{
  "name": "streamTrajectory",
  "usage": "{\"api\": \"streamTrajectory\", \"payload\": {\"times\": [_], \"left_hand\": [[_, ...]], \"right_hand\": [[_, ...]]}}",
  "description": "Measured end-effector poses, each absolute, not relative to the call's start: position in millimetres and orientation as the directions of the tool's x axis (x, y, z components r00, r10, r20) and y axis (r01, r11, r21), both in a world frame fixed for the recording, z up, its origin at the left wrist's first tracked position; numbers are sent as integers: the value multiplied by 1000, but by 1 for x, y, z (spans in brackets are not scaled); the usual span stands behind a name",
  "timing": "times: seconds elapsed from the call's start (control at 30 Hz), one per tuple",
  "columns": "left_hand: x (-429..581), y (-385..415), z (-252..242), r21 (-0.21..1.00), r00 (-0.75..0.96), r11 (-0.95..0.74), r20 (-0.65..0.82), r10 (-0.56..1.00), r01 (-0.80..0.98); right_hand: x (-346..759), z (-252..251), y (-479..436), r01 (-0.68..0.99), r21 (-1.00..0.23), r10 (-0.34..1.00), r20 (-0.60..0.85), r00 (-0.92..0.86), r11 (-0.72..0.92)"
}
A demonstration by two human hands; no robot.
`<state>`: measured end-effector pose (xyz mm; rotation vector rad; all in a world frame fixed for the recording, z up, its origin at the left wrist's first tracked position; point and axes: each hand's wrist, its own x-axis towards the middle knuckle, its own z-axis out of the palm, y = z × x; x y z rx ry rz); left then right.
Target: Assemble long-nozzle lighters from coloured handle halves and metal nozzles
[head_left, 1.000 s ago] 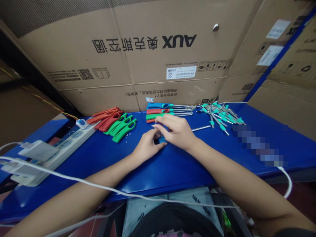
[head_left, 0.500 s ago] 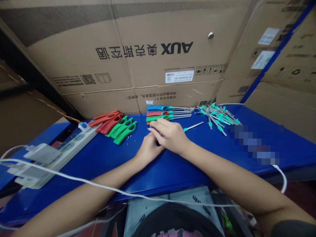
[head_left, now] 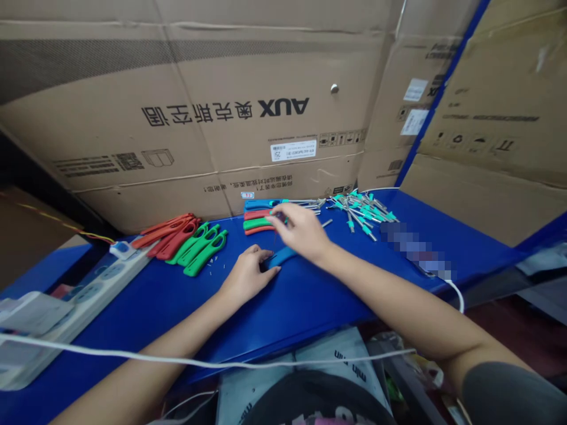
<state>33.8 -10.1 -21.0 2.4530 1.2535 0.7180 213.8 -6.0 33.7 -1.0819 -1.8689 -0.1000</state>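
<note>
On the blue table lies a lighter with a blue handle [head_left: 283, 256]. The fingers of my left hand [head_left: 248, 270] are closed around its left end. My right hand [head_left: 302, 231] is raised above the handle with thumb and finger pinched; a thin dark-red streak shows below the fingertips, too fine to name. Behind it, assembled long-nosed lighters lie in a row, a blue one [head_left: 257, 205] at the back and red, green and orange handles in front, partly covered by my right hand. A metal tube tip [head_left: 327, 223] sticks out beyond my right hand.
Red handles [head_left: 177, 239] and green handles [head_left: 206, 252] lie at the left, with tiny pins [head_left: 211, 264] beside them. Metal tubes with teal parts [head_left: 361, 212] are heaped at the right, near a blurred-out object [head_left: 411, 251]. A power strip [head_left: 95, 292] and white cable cross the left side.
My hands have come apart: the right has lifted off the left and the blue handle shows between them. The view has shifted, so the surroundings sit further left.
</note>
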Motion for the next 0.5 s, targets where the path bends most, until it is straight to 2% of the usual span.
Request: {"api": "streamTrajectory", "payload": {"times": [0.1,0.2,0.3,0.5], "left_hand": [[22,-4,-15,447,576,-603,214,789,661],[16,5,-14,416,619,-642,209,757,644],[14,16,-12,372,661,-716,286,693,590],[3,47,9,183,719,-848,459,522,498]], "right_hand": [[267,41,13,726,-397,537,842,46,561],[318,36,27,823,-376,508,852,126,426],[351,18,36,881,-342,544,830,120,328],[367,-8,43,873,-415,611,770,186,257]]}}
